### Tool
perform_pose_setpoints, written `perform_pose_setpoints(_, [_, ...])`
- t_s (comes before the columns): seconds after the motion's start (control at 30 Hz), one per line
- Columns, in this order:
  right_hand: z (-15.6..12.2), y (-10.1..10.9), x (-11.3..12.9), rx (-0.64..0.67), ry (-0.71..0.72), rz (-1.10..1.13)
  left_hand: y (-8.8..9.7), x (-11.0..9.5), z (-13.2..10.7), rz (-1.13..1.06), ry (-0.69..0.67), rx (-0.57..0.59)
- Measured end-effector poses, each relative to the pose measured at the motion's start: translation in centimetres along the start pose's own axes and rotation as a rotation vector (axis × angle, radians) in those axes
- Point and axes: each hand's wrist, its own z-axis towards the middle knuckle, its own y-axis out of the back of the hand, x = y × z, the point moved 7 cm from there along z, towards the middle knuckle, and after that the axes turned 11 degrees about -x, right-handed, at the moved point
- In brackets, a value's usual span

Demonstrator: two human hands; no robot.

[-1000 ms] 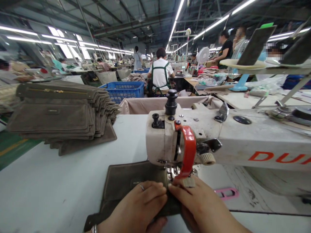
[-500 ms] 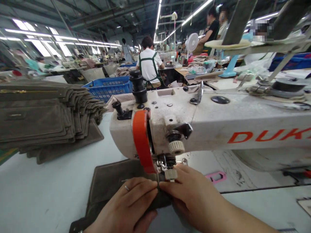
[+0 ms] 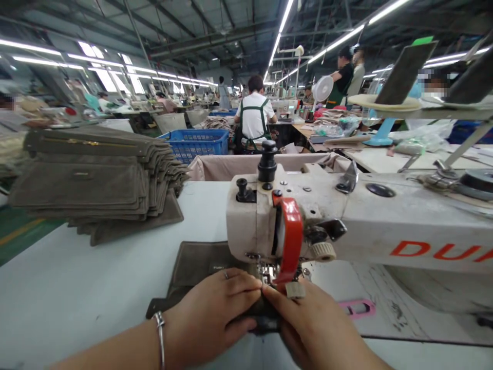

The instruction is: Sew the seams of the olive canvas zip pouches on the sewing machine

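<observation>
A dark brown fabric bag panel (image 3: 196, 259) with a small label lies beneath the needle area of a white sewing machine (image 3: 365, 226). From the left, my left hand (image 3: 210, 313) pinches the panel close to the presser foot (image 3: 267, 272); a ring and a bracelet show on it. My right hand (image 3: 316, 318) grips the panel's near edge from the other side, its fingers partly behind a beige knob (image 3: 295, 290). Both index fingertips nearly meet in front of the foot. The needle itself is hard to make out behind the red guard (image 3: 291, 239).
A thick stack of similar brown panels (image 3: 80, 182) with zips sits left on the white table (image 3: 127, 277). A pink slotted tool (image 3: 358, 308) lies right of my hand. Beyond are a blue crate (image 3: 202, 142), a seated person (image 3: 255, 113), and thread cones (image 3: 404, 72).
The camera view has shifted, so the machine and hands sit further right and more of my left forearm shows. Both hands stay on the panel by the foot.
</observation>
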Motion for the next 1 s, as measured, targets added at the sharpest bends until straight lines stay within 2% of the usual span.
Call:
perform_pose_setpoints(0.17, [0.2, -0.5, -0.4, 0.016, -0.040, -0.032, -0.5, 1.2, 0.7, 0.024, -0.022, 0.055])
perform_pose_setpoints(0.3, [0.3, 0.2, -0.2, -0.047, -0.015, 0.039, -0.3, 1.9, 0.9, 0.118, -0.040, 0.039])
perform_pose_setpoints(0.4, [0.3, 0.9, -0.7, -0.117, -0.090, 0.108, -0.2, 2.6, 0.6, 0.179, -0.107, 0.069])
perform_pose_setpoints(0.47, [0.4, 1.2, -1.2, -0.151, -0.146, 0.094, 0.1, 3.3, 0.4, 0.141, -0.118, 0.060])
perform_pose_setpoints(0.6, [0.9, 1.3, -1.5, -0.168, -0.160, -0.012, 0.8, 4.6, 0.3, -0.023, -0.029, 0.011])
perform_pose_setpoints(0.77, [0.8, 1.2, -1.3, -0.116, -0.128, -0.145, 1.1, 3.1, 0.5, -0.083, -0.014, -0.068])
perform_pose_setpoints(0.9, [0.7, 1.6, -0.3, -0.189, -0.067, 0.031, 0.9, 0.9, 0.6, -0.007, -0.025, -0.180])
perform_pose_setpoints(1.0, [0.8, 1.1, 0.2, -0.199, -0.027, 0.154, 0.2, 0.3, 0.3, 0.059, 0.018, -0.209])
